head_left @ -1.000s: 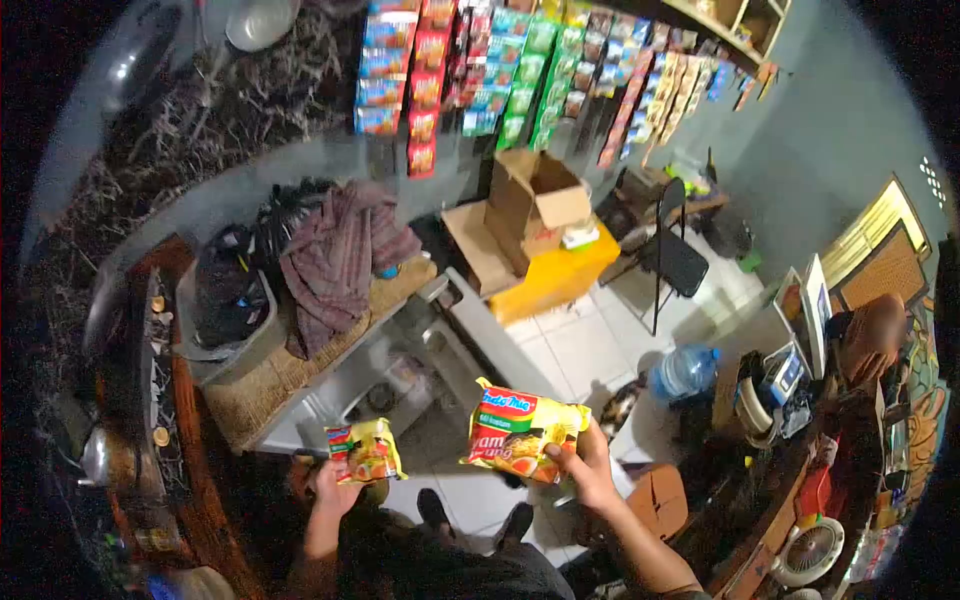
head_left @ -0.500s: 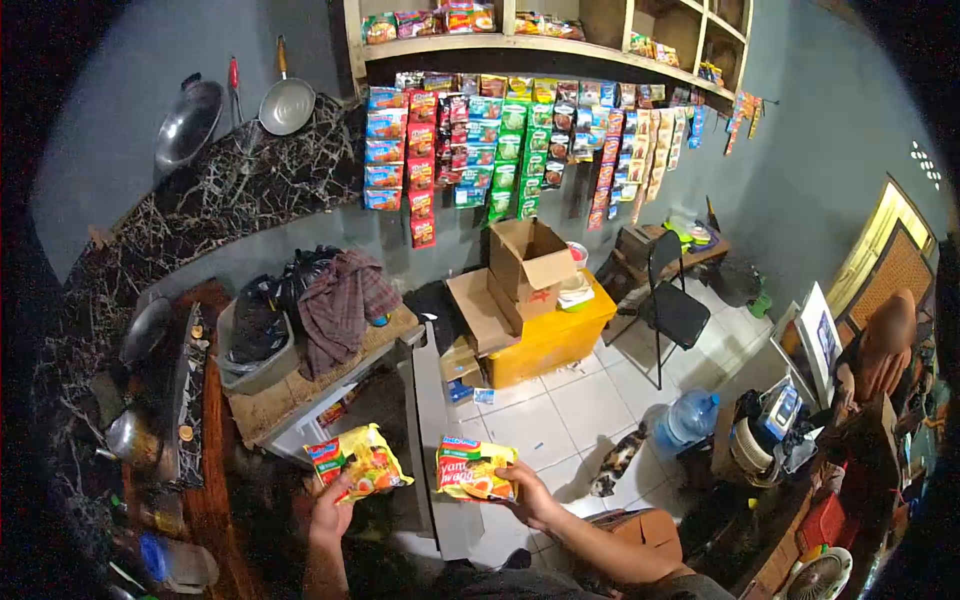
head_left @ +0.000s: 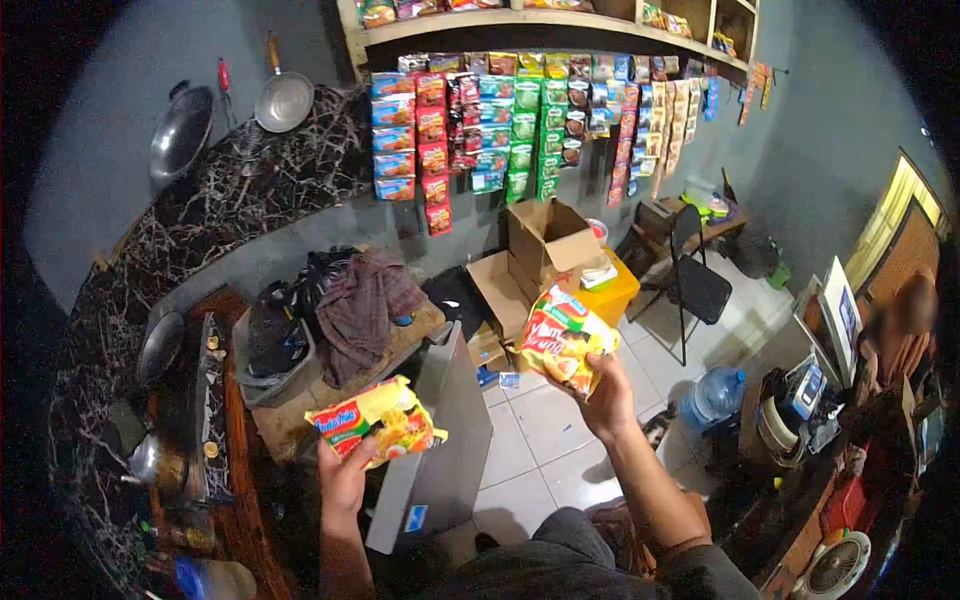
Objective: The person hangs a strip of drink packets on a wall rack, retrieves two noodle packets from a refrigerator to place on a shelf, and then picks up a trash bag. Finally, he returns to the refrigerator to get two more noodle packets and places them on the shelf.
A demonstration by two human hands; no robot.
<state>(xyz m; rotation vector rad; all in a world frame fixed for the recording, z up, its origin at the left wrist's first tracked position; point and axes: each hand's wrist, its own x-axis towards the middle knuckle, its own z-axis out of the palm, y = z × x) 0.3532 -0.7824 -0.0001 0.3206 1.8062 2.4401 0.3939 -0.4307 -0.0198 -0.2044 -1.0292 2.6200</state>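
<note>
Bare hands and dark clothes: this is how you look from your own head camera.
Your left hand [head_left: 345, 478] and your right hand [head_left: 608, 398] are both bare, and so are the left forearm [head_left: 346, 560] and the right forearm [head_left: 645, 485]. On your right arm, a dark sleeve [head_left: 708, 574] begins near the elbow; its cloth looks plain, between charcoal and black. At the bottom edge, your dark clothing [head_left: 490, 580] has soft folds and a rounded, dark grey part [head_left: 580, 535]; in this shade, its seams are difficult to distinguish.
</note>
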